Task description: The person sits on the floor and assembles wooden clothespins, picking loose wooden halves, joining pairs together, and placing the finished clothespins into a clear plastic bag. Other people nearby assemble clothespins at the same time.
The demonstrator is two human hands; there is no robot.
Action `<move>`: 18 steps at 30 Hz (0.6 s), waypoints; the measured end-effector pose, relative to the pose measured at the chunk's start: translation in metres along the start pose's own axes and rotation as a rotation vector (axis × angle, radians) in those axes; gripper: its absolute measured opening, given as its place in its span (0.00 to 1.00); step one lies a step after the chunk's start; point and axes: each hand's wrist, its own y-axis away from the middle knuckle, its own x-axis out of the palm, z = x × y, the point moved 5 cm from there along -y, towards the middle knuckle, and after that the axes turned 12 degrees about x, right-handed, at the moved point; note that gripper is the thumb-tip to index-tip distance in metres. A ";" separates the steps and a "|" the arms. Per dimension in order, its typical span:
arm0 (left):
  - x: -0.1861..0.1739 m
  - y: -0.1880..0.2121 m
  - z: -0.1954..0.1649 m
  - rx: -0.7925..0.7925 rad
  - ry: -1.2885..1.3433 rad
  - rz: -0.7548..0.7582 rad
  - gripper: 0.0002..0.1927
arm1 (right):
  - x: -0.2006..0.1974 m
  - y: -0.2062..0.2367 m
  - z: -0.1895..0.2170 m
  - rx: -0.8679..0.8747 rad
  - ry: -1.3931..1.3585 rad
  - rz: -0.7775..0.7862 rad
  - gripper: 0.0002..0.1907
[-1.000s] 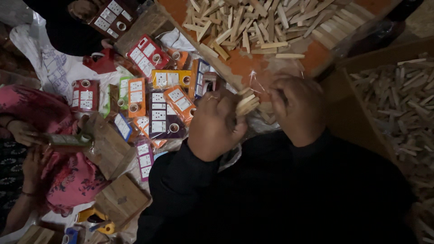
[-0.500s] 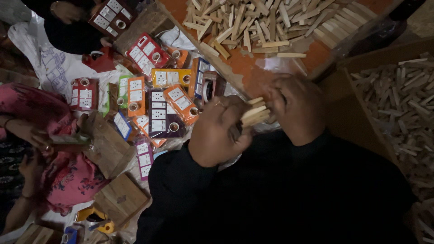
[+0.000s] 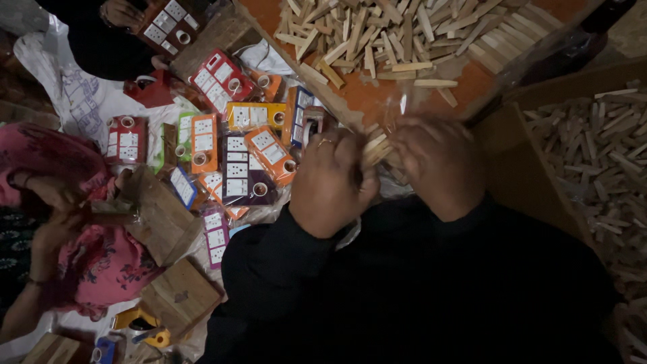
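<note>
Wooden sticks in hand [image 3: 375, 149]: a small bundle of pale flat sticks is held at the centre of the frame, between the two hands, its ends fanned toward upper left.
Dark sleeves and torso [image 3: 418, 290]: the lower centre and lower right of the frame are filled by the person's black clothing.
Orange tray [image 3: 377, 98]: seen across the upper centre, with a loose pile of sticks [image 3: 397, 34] spread over it.
Box at right [image 3: 600, 162]: the right edge is taken up by a cardboard box heaped with more pale sticks.
Coloured packets [image 3: 236, 148]: flat cards in red, orange, yellow, green and purple are scattered left of centre.
Co-worker in pink [image 3: 60, 216]: seated at the left edge, with a wooden block [image 3: 158, 216] just beside the hands.
Left hand [image 3: 330, 182]: curled closed around the lower end of the bundle; a ring is worn on one finger.
Right hand [image 3: 438, 162]: closed over the bundle's other side, blurred, fingers pressed against the sticks.
</note>
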 end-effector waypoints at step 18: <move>0.021 0.001 0.011 -0.091 0.049 0.002 0.19 | -0.003 0.000 -0.005 0.106 0.087 -0.056 0.09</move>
